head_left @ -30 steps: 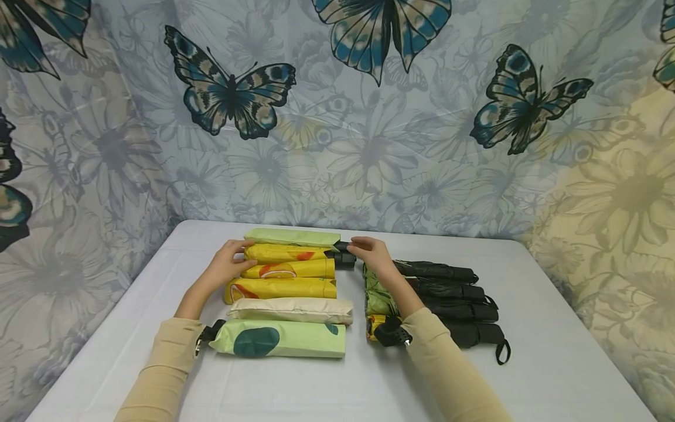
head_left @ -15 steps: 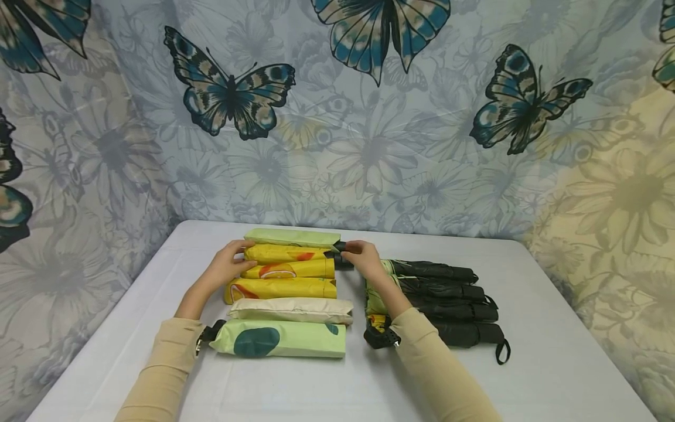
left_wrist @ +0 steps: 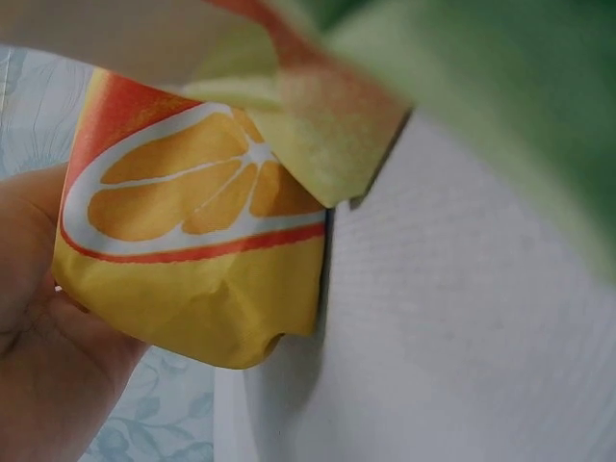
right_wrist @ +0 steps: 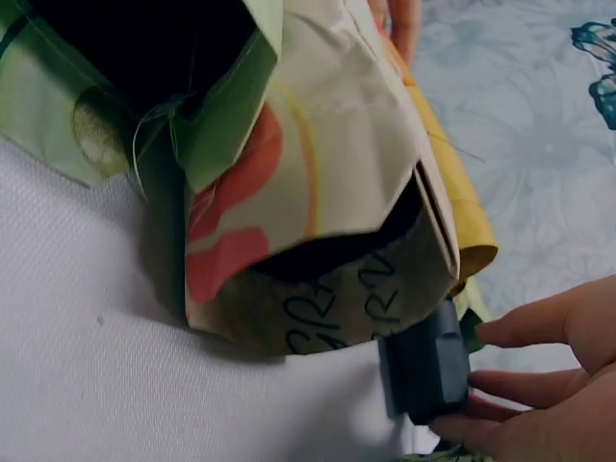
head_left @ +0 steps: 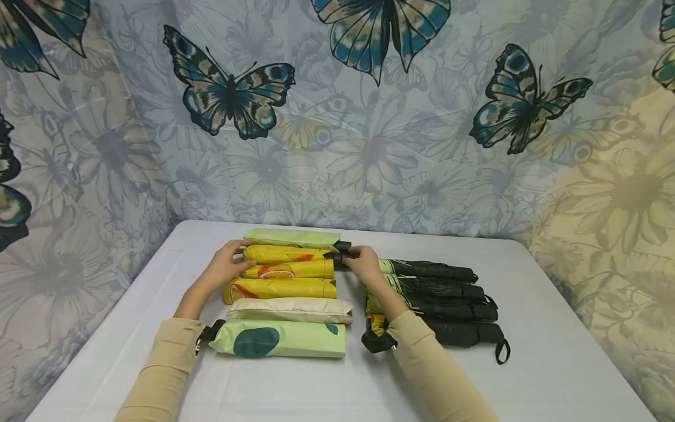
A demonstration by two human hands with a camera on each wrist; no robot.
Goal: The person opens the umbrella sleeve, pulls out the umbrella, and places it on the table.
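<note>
My left hand (head_left: 222,265) grips the left end of a yellow umbrella sleeve (head_left: 282,254), thumb in front and fingers behind. A black umbrella handle (head_left: 336,258) sticks out of that sleeve's right end, where my right hand (head_left: 365,265) pinches it. The right wrist view shows the fingertips against the side and end of the black handle (right_wrist: 426,361). Behind lies a light green sleeve (head_left: 292,237), also with a black handle protruding. Nearer are two yellow sleeves with orange-slice prints (head_left: 282,288), a cream sleeve (head_left: 290,310) and a green sleeve with dark dots (head_left: 306,340).
To the right, several folded black umbrellas (head_left: 448,293) lie side by side, their left ends patterned green and yellow and partly hidden by my right arm. A white-covered table (head_left: 263,387) carries everything. Butterfly-print cloth (head_left: 369,158) hangs behind its far edge.
My right hand has moved left and slightly nearer, onto the handle in the yellow sleeve. Less of that handle shows now. My left hand has barely moved.
</note>
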